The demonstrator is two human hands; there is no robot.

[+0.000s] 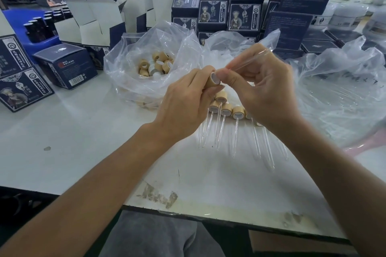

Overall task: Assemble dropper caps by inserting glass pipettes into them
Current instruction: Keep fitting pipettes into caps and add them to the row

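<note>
Head view: a glass pipette [248,61] is pinched near its lower end by the right hand [259,89], its tip slanting up to the far right. The lower end is presented at the white liner of a dropper cap [213,80], which is gripped by the curled fingers of the left hand [186,108]. Both are held above the bench [83,131], near its middle.

The pipette is judged thin, stiff, light, smooth and brittle; it is best held close to the insertion end, so that bending load is kept low. The cap is short and cylindrical, with a tan, wood-like matte shell that should offer a secure grip.

Finished droppers [226,110] are laid in a row just beneath the hands, with their clear tubes pointing toward the near edge. Loose caps are contained in a crinkled clear plastic bag [129,64] at the far left. Dark printed cartons [213,13] are stacked beyond.
</note>
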